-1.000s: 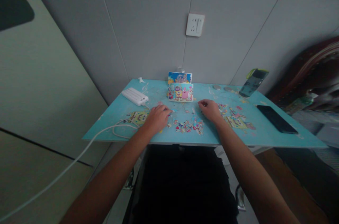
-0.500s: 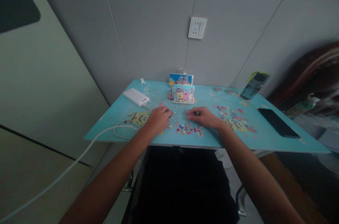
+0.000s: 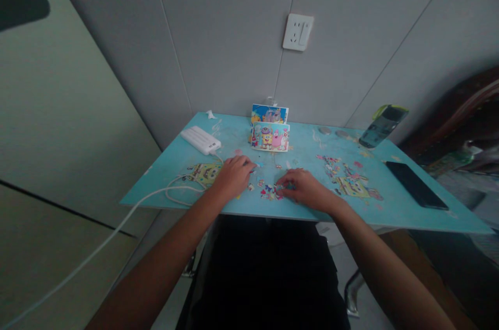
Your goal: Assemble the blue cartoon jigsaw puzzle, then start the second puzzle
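My left hand [image 3: 233, 176] rests low over the table with its fingers curled together; a small pale-blue puzzle piece [image 3: 256, 165] shows at the fingertips. My right hand [image 3: 304, 188] is above a heap of small multicoloured puzzle pieces [image 3: 268, 193], thumb and fingers bent and a little apart, fingertips touching or just over the heap. Whether a piece lies between them is too small to see. Part of the heap is hidden under this hand. Left of my left hand lies a yellow cartoon-face puzzle section [image 3: 206, 173], partly covered by a cable.
Two cartoon picture cards [image 3: 270, 137] stand at the back. A white power bank [image 3: 200, 140] with a white cable [image 3: 144, 198] lies left. Rightward are more puzzle pieces [image 3: 353, 187], a black phone [image 3: 416, 184] and a tilted bottle [image 3: 382, 127]. A socket [image 3: 298, 32] is on the wall.
My right hand has moved down and toward me, from beyond the heap of pieces onto its right side. The left hand has stayed almost in place. The view has shifted slightly.
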A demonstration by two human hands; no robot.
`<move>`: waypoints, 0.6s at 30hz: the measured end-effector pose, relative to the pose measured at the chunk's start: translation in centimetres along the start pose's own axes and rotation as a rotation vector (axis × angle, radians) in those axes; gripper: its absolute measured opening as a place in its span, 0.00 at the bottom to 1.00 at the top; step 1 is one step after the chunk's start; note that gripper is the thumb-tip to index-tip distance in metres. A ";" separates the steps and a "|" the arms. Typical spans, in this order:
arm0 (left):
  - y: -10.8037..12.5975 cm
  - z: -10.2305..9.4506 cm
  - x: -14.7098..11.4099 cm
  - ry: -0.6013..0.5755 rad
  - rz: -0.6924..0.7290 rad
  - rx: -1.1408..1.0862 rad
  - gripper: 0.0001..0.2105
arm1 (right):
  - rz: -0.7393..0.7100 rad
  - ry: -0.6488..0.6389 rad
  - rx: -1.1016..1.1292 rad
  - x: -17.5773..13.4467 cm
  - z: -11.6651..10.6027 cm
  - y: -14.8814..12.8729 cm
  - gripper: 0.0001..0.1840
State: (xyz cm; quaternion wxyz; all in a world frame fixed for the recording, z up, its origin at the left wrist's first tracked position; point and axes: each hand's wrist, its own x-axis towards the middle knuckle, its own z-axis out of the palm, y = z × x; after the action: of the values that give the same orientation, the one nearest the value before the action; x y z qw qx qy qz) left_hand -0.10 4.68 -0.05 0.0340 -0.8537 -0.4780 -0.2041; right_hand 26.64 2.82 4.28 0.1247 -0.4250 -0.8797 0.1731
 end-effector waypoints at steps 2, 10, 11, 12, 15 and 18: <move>0.0 -0.1 0.0 -0.004 0.000 -0.003 0.17 | 0.013 0.011 0.000 -0.2 0.2 0.1 0.09; -0.1 0.1 0.0 -0.022 0.002 -0.009 0.18 | -0.002 0.086 0.031 -1.3 0.3 0.1 0.08; -0.1 0.1 0.0 -0.024 0.002 -0.012 0.18 | -0.015 0.092 0.036 -1.4 0.3 0.2 0.08; -0.2 0.1 0.0 -0.026 0.002 -0.015 0.18 | -0.029 0.104 0.039 -1.5 0.3 0.5 0.09; -0.3 0.1 0.0 -0.029 0.003 -0.023 0.18 | -0.055 0.187 -0.016 -1.7 0.3 1.8 0.10; -0.4 0.2 -0.1 -0.037 0.007 -0.030 0.18 | -0.074 0.303 -0.147 -2.5 0.0 3.7 0.11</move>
State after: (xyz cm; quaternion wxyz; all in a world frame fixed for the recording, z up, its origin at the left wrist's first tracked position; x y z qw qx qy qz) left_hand -0.44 4.91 -0.36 0.0129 -0.8593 -0.4726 -0.1954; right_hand 30.78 3.00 2.62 0.2306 -0.4215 -0.8762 0.0377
